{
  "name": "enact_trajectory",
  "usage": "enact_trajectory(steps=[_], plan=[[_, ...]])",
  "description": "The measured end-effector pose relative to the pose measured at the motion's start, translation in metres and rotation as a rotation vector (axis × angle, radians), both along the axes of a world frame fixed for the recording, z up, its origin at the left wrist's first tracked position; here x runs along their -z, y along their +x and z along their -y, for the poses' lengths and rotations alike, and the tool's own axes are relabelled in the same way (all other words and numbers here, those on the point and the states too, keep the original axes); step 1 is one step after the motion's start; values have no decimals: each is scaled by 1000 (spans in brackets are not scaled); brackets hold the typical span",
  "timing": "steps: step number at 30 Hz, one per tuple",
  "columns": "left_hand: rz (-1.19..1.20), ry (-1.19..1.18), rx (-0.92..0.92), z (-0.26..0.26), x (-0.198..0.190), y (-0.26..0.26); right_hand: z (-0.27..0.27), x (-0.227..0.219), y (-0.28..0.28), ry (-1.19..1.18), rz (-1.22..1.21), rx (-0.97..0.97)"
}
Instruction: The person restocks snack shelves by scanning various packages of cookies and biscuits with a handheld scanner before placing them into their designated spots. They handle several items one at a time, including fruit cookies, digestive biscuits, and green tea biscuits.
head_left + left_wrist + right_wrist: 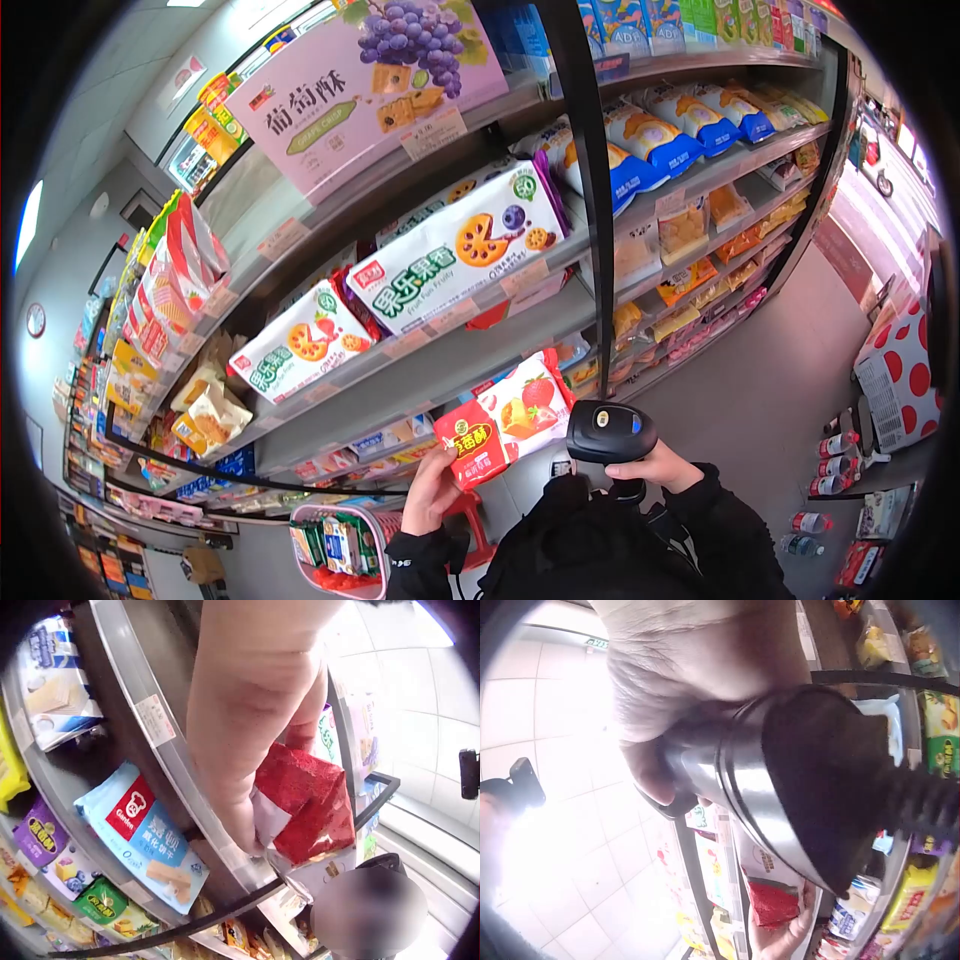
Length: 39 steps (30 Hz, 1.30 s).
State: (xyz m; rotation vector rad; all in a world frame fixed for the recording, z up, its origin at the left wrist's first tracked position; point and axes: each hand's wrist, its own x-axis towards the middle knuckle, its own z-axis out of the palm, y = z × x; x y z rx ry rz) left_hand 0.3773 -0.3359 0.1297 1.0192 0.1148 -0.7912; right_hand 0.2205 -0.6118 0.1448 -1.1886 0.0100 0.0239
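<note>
In the head view a red and white snack packet with strawberry pictures (508,415) is pinched at its lower left corner by my left hand (432,490). My right hand (655,466) grips a black handheld scanner (610,432), its head close to the packet's right end. The left wrist view has the left fingers (247,727) on the packet's crinkled red end (315,802). In the right wrist view the right hand (697,667) wraps round the scanner's dark body (742,765), and the packet (772,900) shows below it, held from underneath by the left hand (784,939).
Curved store shelves (430,385) carry boxed biscuits (455,250) and bagged snacks (650,140) in front of me. A pink basket (378,520) with several packets stands at the lower left. Bottles (838,465) and a red-dotted box (900,370) are at the right. A black post (590,180) crosses the shelves.
</note>
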Motion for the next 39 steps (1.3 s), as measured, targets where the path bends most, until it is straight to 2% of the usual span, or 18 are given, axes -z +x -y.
enact_trajectory(steps=[2, 6, 8, 13, 15, 17, 18, 19, 21, 23, 24, 27, 29, 39], plan=[[97, 103, 108, -1, -4, 20, 5, 5, 10, 57, -22, 10], [139, 112, 92, 18, -19, 54, 14, 3, 38, 82, -50, -27], [171, 89, 97, 26, -21, 75, 13, -4, 56, 84, 56, 66], [264, 51, 88, 49, -31, 116, 20, -9, 92, -85, 164, 154], [254, 100, 89, 50, -17, 140, 21, -8, 102, -118, 192, 195], [225, -26, 237, 48, -3, 170, 24, -4, 110, -207, 196, 204], [267, -133, 235, 38, 18, 186, 23, -7, 113, -205, 197, 220], [89, -301, 59, 49, -12, 172, 20, -14, 118, -199, 227, 253], [104, -284, 98, 65, -23, 181, 21, -15, 124, -189, 259, 299], [130, -258, 137, 89, -35, 188, 26, -5, 131, -198, 145, 224], [143, -246, 154, 101, -38, 189, 27, 0, 138, -185, 203, 260], [176, -208, 192, 159, -58, 194, 29, -4, 142, -120, 138, 258], [199, -183, 213, 178, -64, 198, 26, -8, 147, -134, 177, 306], [322, -138, 228, 85, -29, 193, 23, -2, 159, -190, 124, 299]])
